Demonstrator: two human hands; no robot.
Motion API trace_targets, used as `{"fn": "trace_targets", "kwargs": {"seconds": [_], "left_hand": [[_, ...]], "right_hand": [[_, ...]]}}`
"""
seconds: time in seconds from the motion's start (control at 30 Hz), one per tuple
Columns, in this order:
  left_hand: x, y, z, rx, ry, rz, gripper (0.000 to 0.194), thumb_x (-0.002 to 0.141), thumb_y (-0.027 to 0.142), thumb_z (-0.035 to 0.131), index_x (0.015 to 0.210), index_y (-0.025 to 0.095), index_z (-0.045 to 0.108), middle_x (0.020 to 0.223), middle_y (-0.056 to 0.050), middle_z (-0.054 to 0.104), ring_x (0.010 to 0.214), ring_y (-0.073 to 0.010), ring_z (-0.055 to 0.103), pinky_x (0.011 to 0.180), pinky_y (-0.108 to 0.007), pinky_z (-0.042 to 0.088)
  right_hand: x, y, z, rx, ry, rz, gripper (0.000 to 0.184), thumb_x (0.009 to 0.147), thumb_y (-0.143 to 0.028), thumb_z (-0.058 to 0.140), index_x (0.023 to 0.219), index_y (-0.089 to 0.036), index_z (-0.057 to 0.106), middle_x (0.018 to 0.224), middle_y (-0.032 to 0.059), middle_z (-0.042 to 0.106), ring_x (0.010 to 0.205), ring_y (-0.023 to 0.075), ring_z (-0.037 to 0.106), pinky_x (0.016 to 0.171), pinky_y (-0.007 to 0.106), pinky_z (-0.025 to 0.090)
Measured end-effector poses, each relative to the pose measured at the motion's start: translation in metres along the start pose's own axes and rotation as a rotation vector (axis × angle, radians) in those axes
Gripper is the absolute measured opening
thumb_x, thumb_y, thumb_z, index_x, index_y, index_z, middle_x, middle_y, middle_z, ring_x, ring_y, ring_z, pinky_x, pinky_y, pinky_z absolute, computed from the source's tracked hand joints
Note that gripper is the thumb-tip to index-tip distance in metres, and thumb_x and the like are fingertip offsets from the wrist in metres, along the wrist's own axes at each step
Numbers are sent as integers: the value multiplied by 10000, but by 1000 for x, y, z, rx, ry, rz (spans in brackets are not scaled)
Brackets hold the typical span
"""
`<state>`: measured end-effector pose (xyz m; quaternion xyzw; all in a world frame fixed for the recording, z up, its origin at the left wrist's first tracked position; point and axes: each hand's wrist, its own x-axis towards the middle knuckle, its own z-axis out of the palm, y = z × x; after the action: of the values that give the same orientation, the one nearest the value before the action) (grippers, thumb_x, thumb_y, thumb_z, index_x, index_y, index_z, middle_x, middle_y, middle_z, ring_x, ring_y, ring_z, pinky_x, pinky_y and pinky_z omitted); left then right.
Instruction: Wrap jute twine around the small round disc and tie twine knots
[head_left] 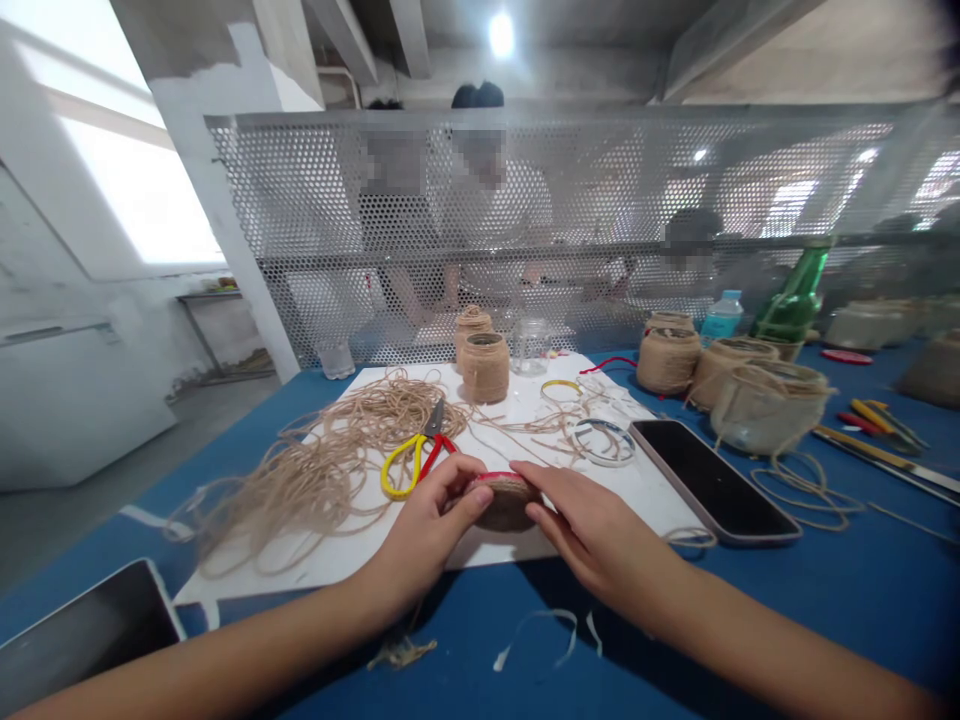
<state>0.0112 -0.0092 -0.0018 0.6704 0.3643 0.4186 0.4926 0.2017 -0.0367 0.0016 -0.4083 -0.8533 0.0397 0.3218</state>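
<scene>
Between my two hands is a small round twine-wrapped piece (505, 505) with a red band along its upper edge, perhaps a lid. My left hand (442, 500) pinches its left side with thumb and fingers. On the opposite side, my right hand (574, 515) grips it the same way; its underside is hidden. Scissors (420, 450) with one yellow and one red handle lie just beyond my left hand. A loose heap of jute twine (322, 460) spreads left of them over a white sheet (352, 555). A roll of clear tape (602, 442) lies beyond my right hand.
Twine-wrapped jars (485, 368) and a clear glass jar (531, 347) stand at the back. A phone (712, 480) lies at right, near a half-wrapped jar (769, 405) and a green bottle (795, 295). A tablet-like device (90, 625) lies at left. Behind a perforated metal screen (315, 210) are other people.
</scene>
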Motion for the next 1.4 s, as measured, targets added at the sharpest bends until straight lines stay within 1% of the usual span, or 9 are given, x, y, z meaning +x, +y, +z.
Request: {"fn": "trace_targets", "kwargs": {"seconds": [0.2, 0.37, 0.67, 0.73, 0.87, 1.0, 1.13, 1.2, 1.4], "left_hand": [[2, -3, -1, -71, 42, -30, 232, 802, 384, 546, 873, 165, 517, 799, -13, 569, 762, -149, 528, 713, -269, 398], [4, -6, -2, -216, 43, -45, 222, 799, 373, 559, 897, 180, 511, 849, -26, 601, 783, -148, 545, 739, -276, 412], [1, -4, 3, -488, -52, -70, 146, 820, 293, 550, 886, 192, 468, 810, -6, 581, 783, -134, 550, 747, -263, 412], [2, -4, 2, -450, -62, -80, 136, 829, 298, 536, 872, 185, 474, 809, -6, 579, 766, -126, 545, 735, -255, 413], [4, -2, -2, -220, -45, -56, 167, 837, 321, 511, 937, 187, 504, 860, -13, 588, 818, -137, 545, 744, -244, 413], [2, 2, -2, 91, -56, -3, 222, 832, 312, 508, 1033, 218, 516, 996, -23, 589, 934, -165, 532, 801, -255, 399], [-3, 5, -1, 296, -108, 57, 161, 828, 271, 509, 970, 211, 556, 952, -9, 598, 913, -165, 532, 815, -250, 380], [-4, 6, 0, 310, -111, 63, 131, 833, 266, 499, 929, 200, 559, 901, -4, 599, 864, -156, 533, 785, -241, 386], [-3, 4, 0, 158, -74, 32, 121, 845, 274, 471, 891, 176, 526, 833, 3, 560, 784, -132, 520, 705, -219, 400]], "right_hand": [[0, 7, 1, -37, -14, 20, 339, 886, -205, 378, 1208, -116, 435, 1119, 134, 581, 1018, 214, 543, 864, 379, 459], [0, 12, 1, 32, -39, 66, 333, 882, -203, 380, 1205, -145, 440, 1121, 123, 585, 1007, 214, 551, 846, 366, 458], [3, 1, -5, 186, -71, 156, 271, 893, -201, 368, 1145, -167, 459, 1040, 90, 610, 940, 189, 572, 793, 307, 448], [3, 0, -6, 192, -81, 161, 249, 896, -199, 359, 1118, -167, 469, 992, 82, 617, 896, 183, 579, 767, 298, 449], [3, 1, -6, 178, -85, 138, 215, 900, -187, 343, 1051, -174, 495, 909, 63, 622, 806, 163, 579, 707, 276, 451], [1, 5, -3, 92, -125, 63, 233, 890, -171, 359, 1070, -168, 506, 923, 75, 624, 832, 173, 577, 718, 292, 453], [-1, 5, 0, 13, -198, 8, 254, 894, -186, 360, 1108, -174, 496, 959, 85, 623, 881, 190, 571, 749, 330, 457], [-1, 4, 0, 9, -206, 6, 255, 901, -199, 352, 1114, -180, 490, 975, 81, 622, 883, 190, 572, 755, 338, 463], [-1, 5, 0, 3, -140, 37, 330, 897, -247, 372, 1210, -156, 427, 1076, 107, 603, 946, 207, 571, 800, 359, 469]]}}
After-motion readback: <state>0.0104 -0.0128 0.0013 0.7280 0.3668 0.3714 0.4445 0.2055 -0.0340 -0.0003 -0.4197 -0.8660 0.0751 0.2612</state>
